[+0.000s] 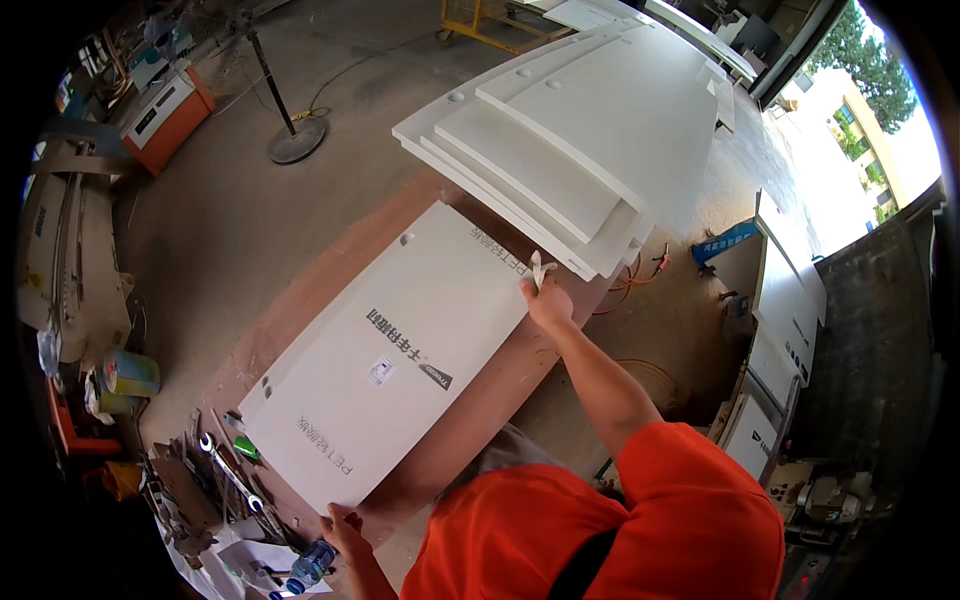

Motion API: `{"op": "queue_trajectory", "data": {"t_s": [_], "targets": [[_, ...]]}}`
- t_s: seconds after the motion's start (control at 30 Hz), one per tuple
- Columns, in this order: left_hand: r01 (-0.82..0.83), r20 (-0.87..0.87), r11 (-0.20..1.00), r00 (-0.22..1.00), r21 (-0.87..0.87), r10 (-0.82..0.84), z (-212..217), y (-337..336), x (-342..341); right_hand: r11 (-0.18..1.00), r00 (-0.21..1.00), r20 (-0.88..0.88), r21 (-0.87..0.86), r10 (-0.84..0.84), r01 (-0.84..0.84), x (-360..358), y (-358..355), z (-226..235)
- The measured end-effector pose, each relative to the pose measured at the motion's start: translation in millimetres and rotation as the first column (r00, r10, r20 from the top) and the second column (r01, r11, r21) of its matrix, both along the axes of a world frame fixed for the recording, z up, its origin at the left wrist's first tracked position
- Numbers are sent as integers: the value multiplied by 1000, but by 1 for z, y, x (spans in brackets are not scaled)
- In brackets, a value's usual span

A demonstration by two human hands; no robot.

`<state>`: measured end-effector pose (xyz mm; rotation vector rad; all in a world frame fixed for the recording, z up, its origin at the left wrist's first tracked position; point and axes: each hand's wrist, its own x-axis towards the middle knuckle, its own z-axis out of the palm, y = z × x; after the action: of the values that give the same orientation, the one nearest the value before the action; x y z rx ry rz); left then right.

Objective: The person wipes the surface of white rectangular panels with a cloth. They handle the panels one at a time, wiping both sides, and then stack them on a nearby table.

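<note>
A flat white cabinet door panel [360,340] lies on a reddish-brown workbench [500,390], with dark print, a small sticker and round hinge holes along its far left edge. At the panel's near corner, my left hand [345,532] is closed on the edge, its fingers partly hidden. My right hand [548,302] is closed on a crumpled white scrap [539,268], cloth or paper, beside the panel's right edge. Just beyond the panel rises a stack of larger white panels [600,120], some with round holes.
Wrenches [225,468] and other tools crowd the bench's left end, near a plastic bottle [312,565]. A stand fan's round base [297,140] is on the floor at the far left. More panels [775,320] lean at the right, and an orange hose [632,280] lies below the stack.
</note>
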<state>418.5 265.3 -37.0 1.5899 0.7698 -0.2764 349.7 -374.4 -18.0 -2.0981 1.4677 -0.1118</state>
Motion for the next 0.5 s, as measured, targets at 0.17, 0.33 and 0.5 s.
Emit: {"op": "queue_trajectory", "data": {"t_s": [0.17,0.33,0.5], "targets": [[-17,-39,977,999,211,26,-9,9,-7,947,934,258,266,-249,179,-69,-3,-8],[121,166,847,957,517,-238,11,-45,-20,615,446,456,718,-770,326,-192,26,-41],[302,234,780,840,548,-489,25,-111,-23,466,111,469,767,-876,441,-326,81,-41]]}}
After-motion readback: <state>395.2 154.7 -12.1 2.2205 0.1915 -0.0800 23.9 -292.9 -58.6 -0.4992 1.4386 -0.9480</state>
